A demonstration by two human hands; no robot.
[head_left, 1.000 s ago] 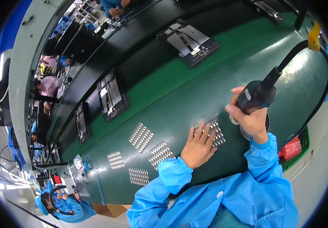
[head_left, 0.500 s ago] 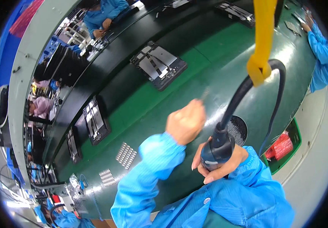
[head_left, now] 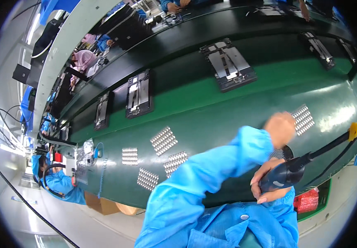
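Observation:
My right hand (head_left: 264, 175) is wrapped round a dark electric screwdriver (head_left: 282, 175), its cable end tilted up and right; its tip is hidden. My left hand (head_left: 280, 127), slightly blurred, reaches across in a closed fist, back of the hand up. Its fingertips are hidden, so I cannot tell what they hold. Right beside it on the green bench lies a sheet of small silvery parts (head_left: 304, 120); whether they touch is unclear. Between my hands a round dark dish of small grains (head_left: 285, 153) shows in part.
Opened tablet-like devices (head_left: 228, 66) line the far green strip. More sheets of silvery parts (head_left: 164, 140) lie left of my forearm. A yellow strap (head_left: 354, 131) holds the cable. Red bubble wrap (head_left: 306, 201) sits in a green tray at the lower right. Other people work beyond.
My view has swung, so the bench things appear farther right. My left hand has moved rightward toward the sheet of parts. My right hand still holds the electric screwdriver, now tilted more to the right.

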